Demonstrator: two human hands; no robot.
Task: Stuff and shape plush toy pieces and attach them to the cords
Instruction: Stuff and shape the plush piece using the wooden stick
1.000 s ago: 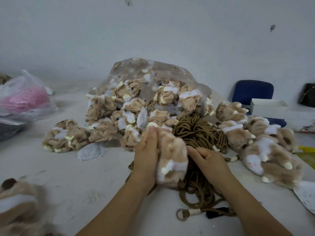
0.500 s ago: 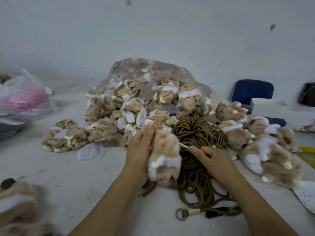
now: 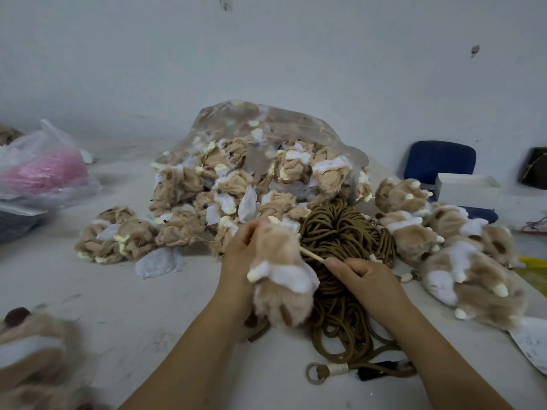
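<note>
Above brown cords [image 3: 340, 232], left hand [image 3: 236, 257] gripping plush paw [image 3: 281, 291], right hand [image 3: 365, 276] pinching thin stick [image 3: 312, 255]

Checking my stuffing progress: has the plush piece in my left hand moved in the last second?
Yes. The plush piece has shifted slightly left, away from the cord bundle, baring the stick held by the right hand.
</note>
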